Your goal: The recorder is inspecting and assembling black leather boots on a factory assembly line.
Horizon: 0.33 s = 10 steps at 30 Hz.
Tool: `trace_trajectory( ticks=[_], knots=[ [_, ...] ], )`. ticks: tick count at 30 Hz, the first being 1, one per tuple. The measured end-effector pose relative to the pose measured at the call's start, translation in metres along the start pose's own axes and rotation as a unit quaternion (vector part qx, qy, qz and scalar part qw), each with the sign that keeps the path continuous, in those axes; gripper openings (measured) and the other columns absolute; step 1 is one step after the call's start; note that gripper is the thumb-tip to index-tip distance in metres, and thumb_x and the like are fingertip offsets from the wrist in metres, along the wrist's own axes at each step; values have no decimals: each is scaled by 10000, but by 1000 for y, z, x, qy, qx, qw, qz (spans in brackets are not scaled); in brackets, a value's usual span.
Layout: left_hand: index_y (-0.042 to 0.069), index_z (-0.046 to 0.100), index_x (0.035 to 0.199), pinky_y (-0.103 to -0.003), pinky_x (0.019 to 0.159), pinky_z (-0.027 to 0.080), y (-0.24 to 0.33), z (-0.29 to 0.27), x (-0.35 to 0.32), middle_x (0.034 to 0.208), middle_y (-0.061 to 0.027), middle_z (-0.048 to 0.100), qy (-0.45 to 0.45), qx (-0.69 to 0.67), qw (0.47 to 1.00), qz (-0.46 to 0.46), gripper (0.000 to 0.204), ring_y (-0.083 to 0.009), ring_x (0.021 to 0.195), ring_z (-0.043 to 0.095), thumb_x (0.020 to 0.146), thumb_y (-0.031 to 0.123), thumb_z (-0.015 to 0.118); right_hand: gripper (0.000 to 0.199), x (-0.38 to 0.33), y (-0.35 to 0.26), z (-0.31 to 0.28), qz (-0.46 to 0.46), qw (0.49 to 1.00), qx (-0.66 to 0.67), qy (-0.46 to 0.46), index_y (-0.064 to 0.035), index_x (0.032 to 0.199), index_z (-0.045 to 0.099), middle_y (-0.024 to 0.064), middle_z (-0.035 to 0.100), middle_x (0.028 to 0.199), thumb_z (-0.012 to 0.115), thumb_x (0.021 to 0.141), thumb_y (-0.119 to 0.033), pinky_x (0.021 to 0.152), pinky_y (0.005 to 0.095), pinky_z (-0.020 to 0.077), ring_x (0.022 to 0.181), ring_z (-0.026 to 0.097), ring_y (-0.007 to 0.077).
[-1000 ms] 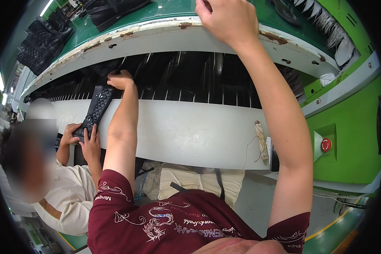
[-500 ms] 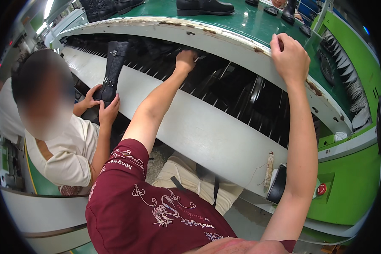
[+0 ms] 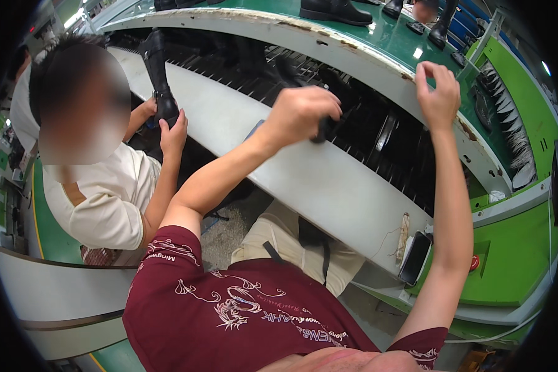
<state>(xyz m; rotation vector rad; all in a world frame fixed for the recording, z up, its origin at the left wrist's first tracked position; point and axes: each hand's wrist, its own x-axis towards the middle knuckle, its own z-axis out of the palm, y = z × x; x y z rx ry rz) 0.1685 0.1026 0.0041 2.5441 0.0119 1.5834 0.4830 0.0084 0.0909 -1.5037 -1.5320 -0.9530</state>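
Note:
My left hand (image 3: 307,115) is closed on a dark, motion-blurred thing that looks like a black boot (image 3: 320,131). It is over the white ledge, in front of the dark slatted trough (image 3: 387,136); my fingers hide much of the boot. My right hand (image 3: 439,93) is raised at the worn edge of the green-topped shelf (image 3: 390,46). Its fingers are loosely curled, with a gap to the thumb and nothing seen between them. To my left, a person's hands (image 3: 175,128) hold another black boot (image 3: 159,71) by its foot, the shaft pointing up.
Across the front runs the white ledge (image 3: 291,170). A smartphone (image 3: 416,257) and a thread-wrapped stick (image 3: 404,235) lie at its right end. Black boots (image 3: 335,11) stand on the shelf. At the right are a green machine housing (image 3: 508,248), brush bristles (image 3: 508,133) and a red button (image 3: 474,263).
My left hand has come up out of the trough toward me and to the right, now with the dark boot. My right hand has shifted slightly, its fingers looser. The person's boot has turned.

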Motion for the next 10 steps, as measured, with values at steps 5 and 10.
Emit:
trace_trajectory(
  ticks=[5,10],
  knots=[
    [48,738,847,-369,775,656,82,-20,-10,974,-63,792,-76,-117,989,41,214,-258,989,793,690,-94,706,196,-120,-116,-32,17,938,313,-150,-31,1128,761,149,755,1111,728,967,-139,975,419,537,1050,708,340],
    [109,685,824,-366,715,626,117,-7,-14,902,-49,721,-93,-187,971,115,133,-259,926,754,730,24,728,599,-224,-147,-69,290,806,481,-186,-47,1364,702,166,714,1315,514,1121,-561,1083,439,502,1199,680,369]
  ],
)
